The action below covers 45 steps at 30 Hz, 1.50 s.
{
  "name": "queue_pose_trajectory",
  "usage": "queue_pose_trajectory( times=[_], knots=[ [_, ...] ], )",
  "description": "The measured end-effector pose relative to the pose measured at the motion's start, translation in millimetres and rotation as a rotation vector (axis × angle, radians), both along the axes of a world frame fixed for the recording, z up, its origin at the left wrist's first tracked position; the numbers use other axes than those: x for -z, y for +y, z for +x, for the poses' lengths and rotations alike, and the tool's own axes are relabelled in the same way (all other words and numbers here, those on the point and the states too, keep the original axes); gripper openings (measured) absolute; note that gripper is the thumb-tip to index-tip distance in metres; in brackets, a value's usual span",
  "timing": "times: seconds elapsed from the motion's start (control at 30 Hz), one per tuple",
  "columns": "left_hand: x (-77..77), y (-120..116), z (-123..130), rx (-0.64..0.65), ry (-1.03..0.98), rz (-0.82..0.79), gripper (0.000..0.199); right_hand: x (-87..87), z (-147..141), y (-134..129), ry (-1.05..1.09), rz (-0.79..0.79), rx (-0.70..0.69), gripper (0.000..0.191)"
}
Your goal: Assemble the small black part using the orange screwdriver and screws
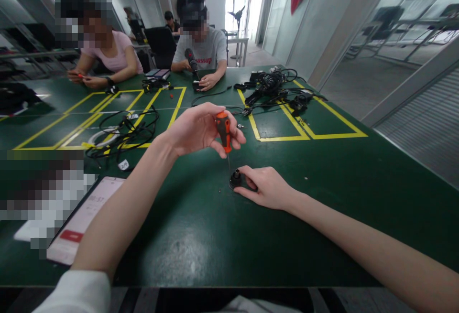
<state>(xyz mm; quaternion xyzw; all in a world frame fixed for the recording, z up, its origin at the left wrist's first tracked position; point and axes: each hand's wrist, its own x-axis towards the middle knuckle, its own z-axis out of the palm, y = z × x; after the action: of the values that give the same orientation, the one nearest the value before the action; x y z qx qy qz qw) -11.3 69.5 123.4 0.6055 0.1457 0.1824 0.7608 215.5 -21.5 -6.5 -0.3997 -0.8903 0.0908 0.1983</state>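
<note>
**Screwdriver gripped above a small black part**

The left hand point(199, 129) is closing its fingers and thumb around the orange-and-black handle of a screwdriver point(224, 132), holding it upright with the thin shaft pointing straight down. The tip is hanging just over a small black part point(235, 178) lying on the green table point(201, 236); whether the tip is touching the part is too fine to tell. The right hand point(267, 186) is lying flat on the table just beside that part, its thumb and forefinger curling loosely around the part's right side and touching it, steadying rather than lifting it.

The part is sitting near the middle of the table, on the near side of the yellow tape lines point(283, 137). To the left, a phone point(84, 220) is lying face up near the table's edge, and beyond it a tangle of black cables point(124, 131) is spreading across the taped boxes. A second heap of black cables point(272, 88) is lying at the far right of the table. Across the table two other people are sitting: one in a pink shirt point(120, 52) with both hands on the tabletop, one in a grey shirt point(202, 52) working a dark tool point(191, 60) over a small black item.
</note>
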Motion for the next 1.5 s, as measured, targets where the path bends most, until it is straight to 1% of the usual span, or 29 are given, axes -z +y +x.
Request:
queue_pose_trajectory(
  times=[0.07, 0.17, 0.3, 0.4, 0.47, 0.7, 0.87, 0.93, 1.0, 1.07, 1.17, 1.27, 1.37, 1.5],
  knots=[
    [0.8, 1.0, 0.3, -0.004, 0.001, 0.007, 0.039, -0.6, 0.3, 0.0, 0.015, -0.009, -0.007, 0.026],
    [3.2, 1.3, 0.5, -0.030, -0.010, 0.069, 0.035, -1.8, 0.2, 0.1, 0.032, -0.023, -0.013, 0.023],
    [3.0, -1.2, 0.9, -0.118, -0.030, 0.149, 0.037, -3.1, -0.4, -0.2, 0.038, -0.056, -0.011, 0.021],
    [-0.1, -4.9, 2.2, -0.197, 0.018, 0.186, 0.034, -3.2, -0.6, -0.3, 0.037, -0.055, -0.015, 0.021],
    [-2.1, -7.1, 3.4, -0.215, 0.058, 0.195, 0.036, -2.8, -0.6, -0.3, 0.034, -0.048, -0.015, 0.021],
    [-2.9, -9.2, 6.3, -0.158, 0.149, 0.178, 0.051, -2.2, -0.5, -0.5, 0.043, -0.036, -0.018, 0.021],
    [-4.1, -10.3, 5.8, -0.118, 0.130, 0.162, 0.054, -2.3, -0.5, -0.6, 0.036, -0.042, -0.015, 0.021],
    [-5.2, -10.3, 5.7, -0.080, 0.107, 0.133, 0.052, -2.4, -0.3, -0.5, 0.038, -0.044, -0.017, 0.021],
    [-5.7, -9.6, 5.6, -0.053, 0.075, 0.110, 0.046, -2.5, -0.1, -0.5, 0.041, -0.046, -0.021, 0.021],
    [-5.4, -8.5, 5.4, -0.055, 0.055, 0.092, 0.040, -2.6, -0.1, -0.4, 0.043, -0.054, -0.021, 0.021],
    [-4.4, -7.5, 4.7, -0.062, 0.064, 0.095, 0.037, -2.4, -0.1, -0.2, 0.049, -0.055, -0.023, 0.020],
    [-4.0, -8.1, 3.7, -0.076, 0.069, 0.141, 0.037, -1.6, -0.3, 0.1, 0.048, -0.039, -0.028, 0.020],
    [-4.4, -9.7, 3.7, -0.095, 0.086, 0.150, 0.041, -0.9, -0.5, 0.1, 0.047, -0.025, -0.026, 0.019],
    [-5.1, -11.9, 5.4, -0.066, 0.101, 0.144, 0.046, -1.3, -0.8, 0.0, 0.039, -0.031, -0.021, 0.019]
  ],
)
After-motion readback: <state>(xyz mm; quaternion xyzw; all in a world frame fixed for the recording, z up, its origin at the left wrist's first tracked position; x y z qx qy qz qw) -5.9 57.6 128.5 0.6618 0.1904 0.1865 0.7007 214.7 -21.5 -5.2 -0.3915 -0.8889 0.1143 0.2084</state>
